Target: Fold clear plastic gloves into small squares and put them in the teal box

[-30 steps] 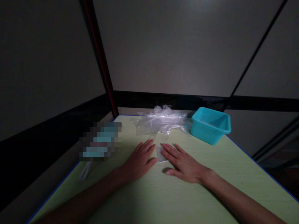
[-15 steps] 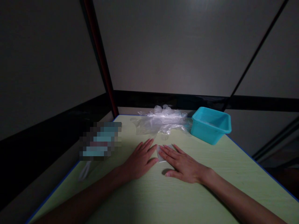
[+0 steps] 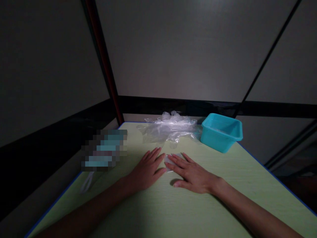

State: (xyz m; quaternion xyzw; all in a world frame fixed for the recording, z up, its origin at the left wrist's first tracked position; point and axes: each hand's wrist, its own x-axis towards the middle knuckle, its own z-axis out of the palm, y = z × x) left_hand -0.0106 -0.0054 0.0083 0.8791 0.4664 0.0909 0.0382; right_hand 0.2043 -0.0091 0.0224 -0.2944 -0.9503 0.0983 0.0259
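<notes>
A small, flat, clear plastic piece [image 3: 169, 170], perhaps a little bag, lies on the light green tabletop [image 3: 158, 211]. My right hand [image 3: 192, 173] rests over it with spread fingers, covering much of it. To its left, my left hand [image 3: 148, 170] lies flat on the table, fingers stretched out. The left fingertips end just beside the plastic piece; whether they touch it I cannot tell. Neither hand grips anything.
A crumpled heap of clear plastic bags [image 3: 170, 127] lies along the back of the table. At the back right stands a turquoise plastic basin [image 3: 218, 140]. A blurred-out item [image 3: 106, 150] with a white strap [image 3: 87, 182] lies at the left edge. Walls stand behind and left.
The whole view has shifted slightly, so everything sits a little further left. Both hands keep the same pose on the table.
</notes>
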